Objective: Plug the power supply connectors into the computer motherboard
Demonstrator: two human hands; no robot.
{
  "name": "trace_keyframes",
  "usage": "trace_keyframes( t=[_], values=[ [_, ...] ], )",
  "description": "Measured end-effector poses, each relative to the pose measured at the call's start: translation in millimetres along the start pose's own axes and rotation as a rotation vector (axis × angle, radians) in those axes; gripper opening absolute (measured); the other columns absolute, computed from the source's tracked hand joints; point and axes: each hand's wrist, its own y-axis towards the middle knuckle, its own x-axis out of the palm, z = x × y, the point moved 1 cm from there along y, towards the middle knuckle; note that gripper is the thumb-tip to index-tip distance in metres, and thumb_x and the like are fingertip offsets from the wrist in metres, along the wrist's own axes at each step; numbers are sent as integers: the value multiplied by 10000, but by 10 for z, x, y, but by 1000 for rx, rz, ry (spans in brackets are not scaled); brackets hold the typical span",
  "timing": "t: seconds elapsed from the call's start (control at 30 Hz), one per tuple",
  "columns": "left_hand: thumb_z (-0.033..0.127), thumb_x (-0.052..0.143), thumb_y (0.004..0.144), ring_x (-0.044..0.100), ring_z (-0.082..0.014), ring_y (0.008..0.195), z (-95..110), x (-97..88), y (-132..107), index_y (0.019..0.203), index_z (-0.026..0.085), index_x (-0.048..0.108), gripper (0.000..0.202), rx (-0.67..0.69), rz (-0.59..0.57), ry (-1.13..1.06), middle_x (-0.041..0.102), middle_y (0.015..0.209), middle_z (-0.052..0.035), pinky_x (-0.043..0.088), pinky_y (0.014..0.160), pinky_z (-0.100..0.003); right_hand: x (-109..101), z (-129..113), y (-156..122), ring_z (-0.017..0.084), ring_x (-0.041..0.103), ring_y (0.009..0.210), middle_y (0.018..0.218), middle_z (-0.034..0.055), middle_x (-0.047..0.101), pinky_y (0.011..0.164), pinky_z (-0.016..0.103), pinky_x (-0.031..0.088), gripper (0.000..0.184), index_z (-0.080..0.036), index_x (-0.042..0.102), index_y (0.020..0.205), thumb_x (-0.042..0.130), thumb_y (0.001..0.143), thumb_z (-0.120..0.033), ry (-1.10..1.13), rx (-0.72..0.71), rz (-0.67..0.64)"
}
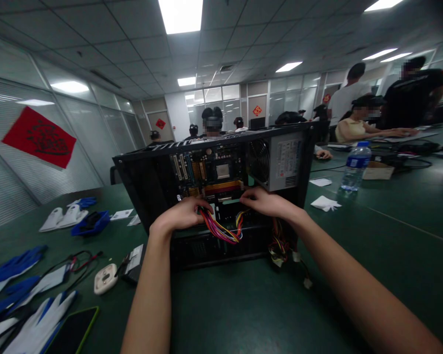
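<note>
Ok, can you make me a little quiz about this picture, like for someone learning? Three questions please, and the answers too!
1. True or false: the left hand touches the coloured wires at the open computer case.

2. Which of these stands on the green table, to the right of the case?
A) a kettle
B) a water bottle
C) a potted plant

3. Fill in the missing word: the phone at the lower left of the picture has a ____ edge.

Key: 1. True. 2. B. 3. Green.
</note>
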Motion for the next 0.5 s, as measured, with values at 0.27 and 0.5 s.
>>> trace_keyframes(
  t=[0.27, 0.5],
  values=[
    [198, 639, 721, 662, -246, 1030, 30, 0, 16, 1057, 135, 754, 361, -14, 11, -49, 742, 1106, -83, 473, 927, -320, -9, -19, 44, 229, 706, 935, 1022, 61, 753, 854, 325, 532, 241, -209, 722, 996, 593, 918, -396, 78, -10, -36],
    [185, 643, 705, 666, -239, 1001, 0, 17, 55, 1037, 138, 749, 351, -20, 37, -73, 748, 1079, -76, 485, 904, -314, -24, -67, 36, 233, 705, 919, 1012, 56, 754, 856, 321, 524, 187, -207, 738, 953, 646, 882, -353, 23, -34, -74]
  ],
)
